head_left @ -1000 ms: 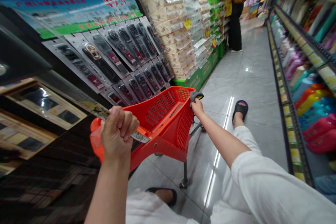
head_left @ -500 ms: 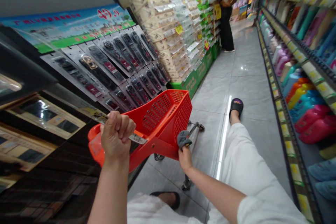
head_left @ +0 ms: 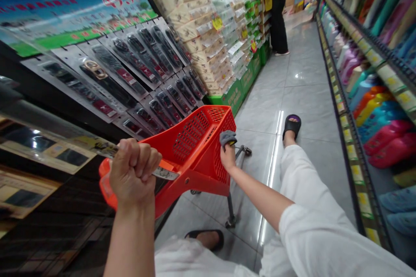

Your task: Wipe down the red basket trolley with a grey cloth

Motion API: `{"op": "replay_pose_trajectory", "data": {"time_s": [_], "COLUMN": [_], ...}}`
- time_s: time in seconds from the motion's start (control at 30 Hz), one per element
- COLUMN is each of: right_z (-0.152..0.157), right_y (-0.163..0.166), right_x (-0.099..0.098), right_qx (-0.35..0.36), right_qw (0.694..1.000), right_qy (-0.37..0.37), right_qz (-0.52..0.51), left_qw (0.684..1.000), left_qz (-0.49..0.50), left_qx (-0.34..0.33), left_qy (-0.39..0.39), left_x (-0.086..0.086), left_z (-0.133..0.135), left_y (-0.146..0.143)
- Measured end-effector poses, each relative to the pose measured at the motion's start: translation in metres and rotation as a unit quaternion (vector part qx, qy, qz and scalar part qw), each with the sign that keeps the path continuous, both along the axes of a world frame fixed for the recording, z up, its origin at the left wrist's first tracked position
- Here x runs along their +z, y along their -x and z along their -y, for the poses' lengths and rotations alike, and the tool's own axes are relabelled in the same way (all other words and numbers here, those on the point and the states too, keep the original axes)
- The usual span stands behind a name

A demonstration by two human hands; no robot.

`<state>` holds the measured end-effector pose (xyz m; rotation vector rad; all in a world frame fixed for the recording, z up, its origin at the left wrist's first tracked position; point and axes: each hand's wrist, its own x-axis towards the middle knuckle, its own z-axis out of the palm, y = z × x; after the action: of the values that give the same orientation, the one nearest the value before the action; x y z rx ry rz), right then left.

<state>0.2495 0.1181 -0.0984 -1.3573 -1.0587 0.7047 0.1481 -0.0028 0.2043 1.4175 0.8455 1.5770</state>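
A red plastic shopping cart (head_left: 208, 173) with perforated basket walls stands tilted in view ahead of me. My left hand (head_left: 134, 166) is closed in a fist around its handle bar (head_left: 167, 174), which bears a worn printed label. At the basket's outer right side, my right hand (head_left: 228, 156) is closed on a dark grey cloth (head_left: 227, 137). The cloth is bunched up against the perforated wall or very near it. Part of something yellow shows beside the fingers, too small to name.
Packaged belts (head_left: 130, 60) hang on a rack at the left, beside tall stacks of boxes (head_left: 198, 30). Shelves of bottles (head_left: 373, 108) line the right. A person in black trousers (head_left: 278, 21) stands farther along the grey tiled aisle (head_left: 305, 104).
My right hand, with the grey cloth, has moved up and forward along the cart's side. My left hand stays on the handle, while the whole view has shifted slightly.
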Motion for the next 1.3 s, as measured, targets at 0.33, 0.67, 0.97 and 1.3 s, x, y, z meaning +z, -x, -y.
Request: {"op": "replay_pose_trajectory", "data": {"time_s": [0.33, 0.67, 0.97, 1.3], "right_z": [0.109, 0.072, 0.113, 0.048], "right_y": [0.032, 0.023, 0.028, 0.006], "right_x": [-0.053, -0.002, -0.078, -0.08], "right_qx": [0.068, 0.1, 0.075, 0.042], "right_qw": [0.996, 0.991, 0.971, 0.939], "right_qy": [0.046, -0.071, 0.155, 0.224], "right_qz": [0.021, 0.046, -0.165, -0.259], "left_qw": [1.0, 1.0, 1.0, 1.0], "left_qz": [-0.002, 0.007, 0.009, 0.003], "left_qx": [-0.004, 0.012, 0.002, 0.001], "left_qy": [-0.005, 0.002, 0.004, -0.007], "left_x": [0.001, 0.001, 0.002, 0.001], "left_z": [0.001, 0.0, 0.003, 0.001], "left_y": [0.001, -0.003, -0.001, -0.003]}}
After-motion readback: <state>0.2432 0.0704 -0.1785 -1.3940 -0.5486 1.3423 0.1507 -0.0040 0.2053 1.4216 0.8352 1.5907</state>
